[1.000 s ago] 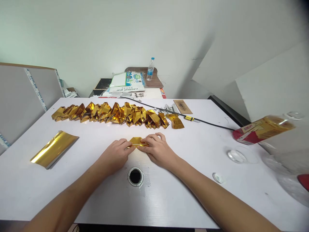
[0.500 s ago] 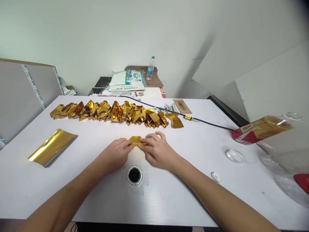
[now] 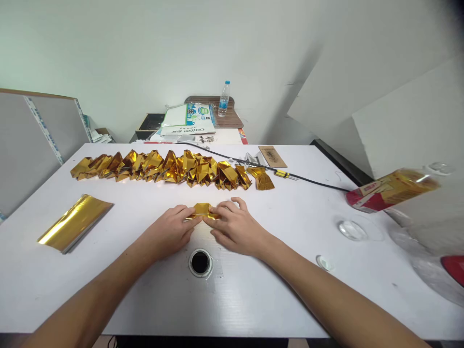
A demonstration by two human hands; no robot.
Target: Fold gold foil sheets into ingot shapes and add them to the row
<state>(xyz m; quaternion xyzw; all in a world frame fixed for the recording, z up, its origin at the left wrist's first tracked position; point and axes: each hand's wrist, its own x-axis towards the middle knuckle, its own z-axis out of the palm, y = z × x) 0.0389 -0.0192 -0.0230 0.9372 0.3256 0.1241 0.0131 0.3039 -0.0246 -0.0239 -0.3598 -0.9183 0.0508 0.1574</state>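
A small folded piece of gold foil paper (image 3: pixel 202 210) lies on the white table (image 3: pixel 275 217) in front of me. My left hand (image 3: pixel 173 229) pinches its left end with curled fingers. My right hand (image 3: pixel 235 226) presses and pinches its right end, fingers bent over the fold. Behind it a long row of finished gold folded pieces (image 3: pixel 163 168) stretches across the table. A stack of flat gold foil sheets (image 3: pixel 74 222) rests to the left of my left forearm.
A round cable hole (image 3: pixel 200 262) sits in the table just below my hands. A black cable (image 3: pixel 290 176) runs across the back right. A red and gold packet in clear plastic (image 3: pixel 393 189), two clear lids (image 3: pixel 351 230) and a water bottle (image 3: pixel 224 99) are also in view.
Both hands stay on the gold piece and shift slightly along its fold. The camera has tipped a little, so everything sits slightly higher in view.
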